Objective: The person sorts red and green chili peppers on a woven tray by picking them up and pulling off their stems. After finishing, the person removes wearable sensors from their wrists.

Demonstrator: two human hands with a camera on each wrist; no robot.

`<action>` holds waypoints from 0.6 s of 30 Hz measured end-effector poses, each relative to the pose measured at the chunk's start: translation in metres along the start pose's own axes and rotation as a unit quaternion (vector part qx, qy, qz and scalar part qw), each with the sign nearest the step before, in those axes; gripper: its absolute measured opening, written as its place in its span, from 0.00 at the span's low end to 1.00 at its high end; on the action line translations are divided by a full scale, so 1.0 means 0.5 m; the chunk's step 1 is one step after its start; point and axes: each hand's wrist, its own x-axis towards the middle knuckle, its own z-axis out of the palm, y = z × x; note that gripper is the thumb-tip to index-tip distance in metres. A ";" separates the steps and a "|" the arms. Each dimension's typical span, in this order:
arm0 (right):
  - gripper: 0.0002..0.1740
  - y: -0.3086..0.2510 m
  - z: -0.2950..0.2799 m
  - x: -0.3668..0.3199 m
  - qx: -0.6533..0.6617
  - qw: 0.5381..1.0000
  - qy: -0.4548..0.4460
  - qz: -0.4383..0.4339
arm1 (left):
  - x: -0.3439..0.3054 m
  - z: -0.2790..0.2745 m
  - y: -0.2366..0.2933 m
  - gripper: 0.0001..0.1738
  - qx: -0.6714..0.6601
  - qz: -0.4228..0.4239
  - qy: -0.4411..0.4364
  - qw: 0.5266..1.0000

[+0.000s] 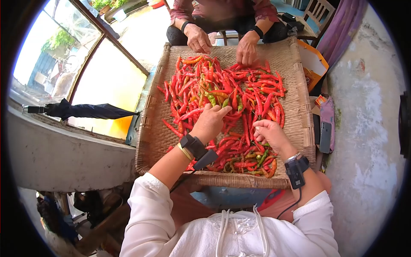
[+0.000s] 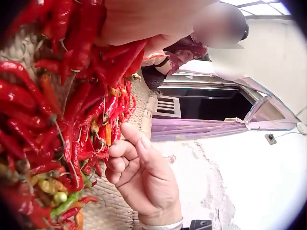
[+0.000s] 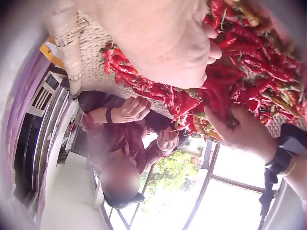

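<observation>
At the far left, a window frame (image 1: 126,53) runs above a smooth, plastered ledge (image 1: 64,156); a furled umbrella (image 1: 96,110) of dark, pleated cloth lies lengthwise, its narrow end toward the tray (image 1: 150,132); this tray is a rectangle of coarse plaited fibre, bordered by a thick, bound rim. Heaped over its middle and near edge lie the chilli peppers (image 1: 192,88), slender, tapered and glossy, mostly red with some green and orange; thin, pale stems curve from many pods. The left hand (image 1: 212,123), with a black unit (image 1: 193,146) strapped at its wrist, reaches onto the middle of the heap; its thumb and index finger are spread apart and touch the peppers; whether they pinch a pod cannot be told. At the far rim, a second person's two hands (image 1: 247,50) are bent at the fingers; what the tips grip cannot be told. Farther right, the right hand (image 1: 274,136) is raised over the peppers; its fingers are loosely curled, the thumb close to the index finger. Beyond the right rim are an orange carton (image 1: 312,79) of printed board, a flat, round-cornered phone (image 1: 326,137) and a mottled, flaking plaster wall (image 1: 368,128).
</observation>
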 end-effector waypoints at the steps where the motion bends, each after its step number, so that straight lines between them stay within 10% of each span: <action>1: 0.12 0.001 0.001 0.001 -0.014 1.000 0.001 0.002 | -0.003 -0.003 0.004 0.25 -0.022 0.025 -0.024 0.999; 18: 0.13 -0.006 0.009 -0.007 -0.075 0.997 -0.005 -0.013 | -0.015 -0.051 0.055 0.14 0.051 -0.029 0.013 0.998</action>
